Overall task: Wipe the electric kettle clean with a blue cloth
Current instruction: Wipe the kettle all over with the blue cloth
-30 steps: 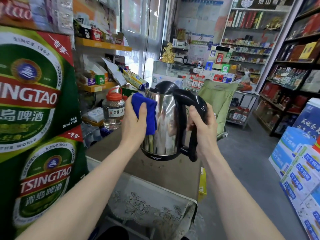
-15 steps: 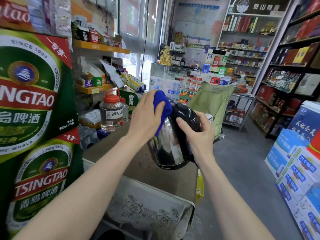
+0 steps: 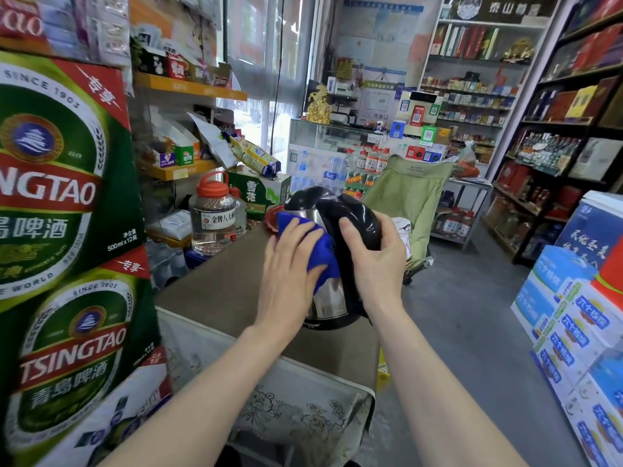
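A stainless steel electric kettle [image 3: 328, 299] with a black lid and black handle is held above the brown table top [image 3: 222, 298], tilted away from me. My right hand [image 3: 374, 261] grips the black handle near its top. My left hand [image 3: 290, 274] lies flat on a blue cloth [image 3: 320, 251] and presses it against the kettle's left side. The cloth covers the upper part of the steel wall; the lower wall and black base ring show below it.
Stacked green beer cartons [image 3: 64, 230] stand close on the left. A clear jar with a red cap [image 3: 212, 217] sits at the table's far left. A green folding chair [image 3: 411, 197] stands behind the kettle. Blue and white boxes [image 3: 573, 332] are piled at right; grey floor lies between.
The kettle has come lower and tilted further. My left hand with the cloth has slid from the lid down onto the kettle's side. My right hand has kept the handle.
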